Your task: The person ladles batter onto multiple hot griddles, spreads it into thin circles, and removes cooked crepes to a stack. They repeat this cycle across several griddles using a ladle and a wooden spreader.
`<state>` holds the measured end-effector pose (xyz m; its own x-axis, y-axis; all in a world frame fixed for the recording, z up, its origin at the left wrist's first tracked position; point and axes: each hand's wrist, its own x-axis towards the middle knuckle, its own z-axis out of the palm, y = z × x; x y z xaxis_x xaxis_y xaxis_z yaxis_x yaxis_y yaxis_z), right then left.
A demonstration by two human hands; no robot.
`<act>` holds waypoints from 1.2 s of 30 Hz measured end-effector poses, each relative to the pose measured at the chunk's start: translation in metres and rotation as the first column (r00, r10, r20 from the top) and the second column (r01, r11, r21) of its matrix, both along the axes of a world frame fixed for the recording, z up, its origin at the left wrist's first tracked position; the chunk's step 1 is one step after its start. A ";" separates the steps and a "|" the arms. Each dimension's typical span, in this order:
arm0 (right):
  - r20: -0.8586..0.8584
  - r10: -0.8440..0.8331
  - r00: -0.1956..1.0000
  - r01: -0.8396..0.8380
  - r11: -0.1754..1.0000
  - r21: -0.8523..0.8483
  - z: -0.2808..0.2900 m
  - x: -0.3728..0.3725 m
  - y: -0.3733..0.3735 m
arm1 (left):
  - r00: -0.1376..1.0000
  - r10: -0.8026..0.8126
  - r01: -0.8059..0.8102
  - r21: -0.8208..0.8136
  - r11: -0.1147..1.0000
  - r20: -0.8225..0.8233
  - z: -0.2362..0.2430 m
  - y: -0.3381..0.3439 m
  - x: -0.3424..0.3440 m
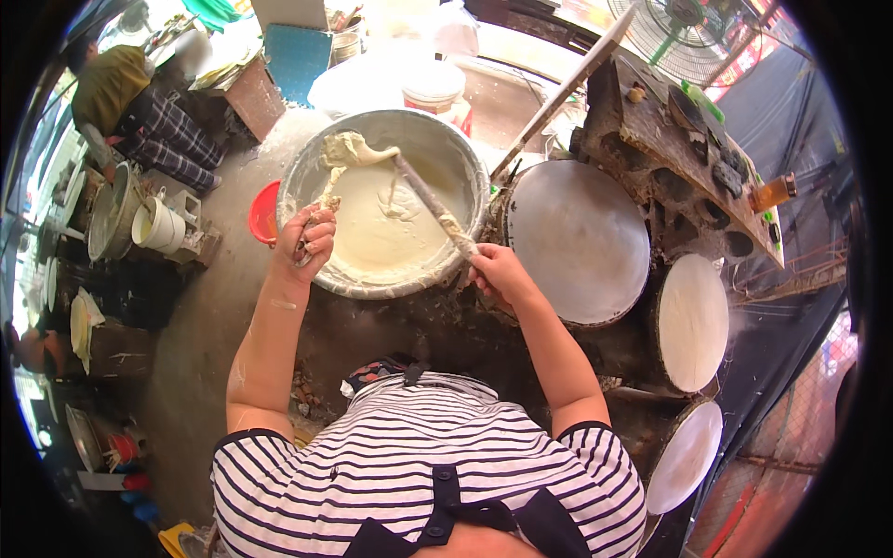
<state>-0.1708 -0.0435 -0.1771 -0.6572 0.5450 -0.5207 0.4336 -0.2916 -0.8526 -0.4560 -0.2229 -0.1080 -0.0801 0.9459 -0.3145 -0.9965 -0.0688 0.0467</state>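
Observation:
A large grey tub [290, 177] stands before me, with thick pale batter [386, 237] in it. My left hand [310, 237], at the tub's left rim, is closed round the handle of a batter-coated scoop [349, 149]. The scoop's head is raised over the far left of the tub; the batter hides its exact shape. In my right hand [499, 274], by the right rim, is the near end of a batter-smeared stick [424, 195]. It slants across the tub, and its far tip touches or nearly touches the batter on the scoop.
A round flat griddle [577, 242] lies right of the tub, with two more round pale griddles [693, 323] [686, 456] nearer me. A red basin [264, 212] sits left of the tub. Another person [139, 107] bends at the far left beside a white bucket [160, 226].

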 end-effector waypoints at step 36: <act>0.033 0.002 0.999 -0.033 0.261 0.965 0.136 0.017 -0.027 | 0.993 -0.089 0.098 -0.118 0.988 0.079 -0.073 -0.040 0.003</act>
<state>-0.1534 -0.0708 -0.0413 -0.6710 0.6436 0.3681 0.4489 0.7478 -0.4891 -0.4527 -0.2633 -0.1810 0.0350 0.9026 -0.4291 -0.9993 0.0270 -0.0249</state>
